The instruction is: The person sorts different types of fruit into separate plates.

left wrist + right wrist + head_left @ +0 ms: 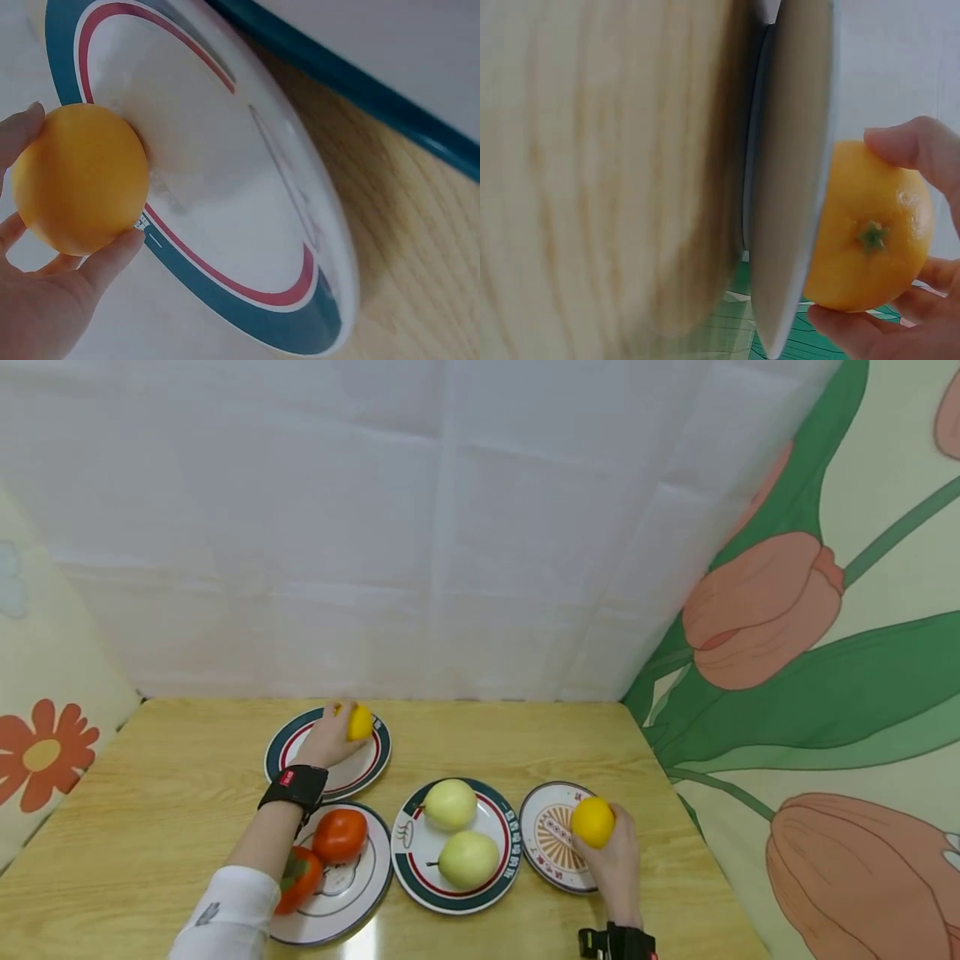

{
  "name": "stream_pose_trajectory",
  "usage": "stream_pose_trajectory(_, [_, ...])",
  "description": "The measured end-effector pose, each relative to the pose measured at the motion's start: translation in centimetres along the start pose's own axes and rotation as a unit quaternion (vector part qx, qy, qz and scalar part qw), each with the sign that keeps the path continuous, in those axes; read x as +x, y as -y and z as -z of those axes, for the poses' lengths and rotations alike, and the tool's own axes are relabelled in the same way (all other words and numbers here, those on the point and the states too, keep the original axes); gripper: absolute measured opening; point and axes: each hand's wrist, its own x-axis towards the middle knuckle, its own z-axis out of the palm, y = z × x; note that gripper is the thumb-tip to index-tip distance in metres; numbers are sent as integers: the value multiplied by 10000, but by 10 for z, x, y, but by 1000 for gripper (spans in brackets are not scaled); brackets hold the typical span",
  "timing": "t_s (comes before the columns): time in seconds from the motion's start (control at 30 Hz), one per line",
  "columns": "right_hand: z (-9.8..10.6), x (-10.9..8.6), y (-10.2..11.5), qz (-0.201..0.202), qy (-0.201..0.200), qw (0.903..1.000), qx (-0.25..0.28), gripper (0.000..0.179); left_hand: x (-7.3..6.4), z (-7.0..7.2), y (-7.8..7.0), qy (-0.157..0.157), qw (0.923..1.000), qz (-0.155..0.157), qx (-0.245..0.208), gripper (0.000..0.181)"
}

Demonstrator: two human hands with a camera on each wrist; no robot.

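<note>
At the back left, my left hand (327, 737) grips an orange (360, 722) over the blue-rimmed plate (277, 752). In the left wrist view that orange (82, 180) sits between thumb and fingers, close to the white plate surface (202, 165). On the right side, my right hand (617, 860) holds a second orange (593, 822) above the small plate with a brown ray pattern (546, 852). The right wrist view shows this orange (870, 232) with its green stem end facing the camera, pinched by the fingers and partly behind the plate's edge (799, 187).
Two pale green pears (468, 860) lie on a blue-rimmed plate (401, 860) in the middle. Two persimmons (341, 837) rest on a white plate (367, 893) under the left forearm. A white cloth (375, 527) hangs behind the wooden table (480, 735).
</note>
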Motion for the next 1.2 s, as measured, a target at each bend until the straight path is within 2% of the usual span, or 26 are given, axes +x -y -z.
stream_pose_trajectory(0.2, [1, -4, -2, -89, 58, 9999, -54, 85, 0, 0, -2, 69, 9997, 172, -145, 66])
stream_pose_trajectory(0.3, [3, -5, 0, -11, 175, 9997, -154, 88, -5, 2, -4, 125, 9994, 273, -195, 65])
stream_pose_trajectory(0.4, [6, -5, 3, 147, 265, 9992, -260, 92, -11, 5, -11, 178, 9987, 360, -320, 66])
stream_pose_trajectory(0.57, [15, -8, 26, 711, 176, 9967, -350, 92, -22, 12, -41, -19, 9982, 244, -548, 68])
stream_pose_trajectory(0.73, [8, -19, 73, 1423, 81, 9898, -61, 91, -38, 10, -85, -422, 9964, -178, -710, 69])
stream_pose_trajectory(0.83, [-7, -31, 102, 1997, -24, 9797, -180, 91, -52, 5, -115, -608, 9932, -428, -894, 68])
stream_pose_trajectory(0.97, [-27, -45, 128, 2921, -296, 9553, -353, 95, -72, -1, -155, -631, 9876, -608, -1303, 68])
stream_pose_trajectory(1.03, [-36, -50, 134, 3298, -480, 9418, -434, 97, -82, -5, -171, -662, 9846, -719, -1452, 67])
stream_pose_trajectory(1.1, [-43, -53, 136, 3546, -678, 9314, -465, 99, -91, -10, -184, -766, 9835, -849, -1398, 66])
stream_pose_trajectory(1.2, [-50, -56, 136, 3721, -987, 9219, -435, 99, -102, -16, -198, -965, 9839, -958, -1157, 64])
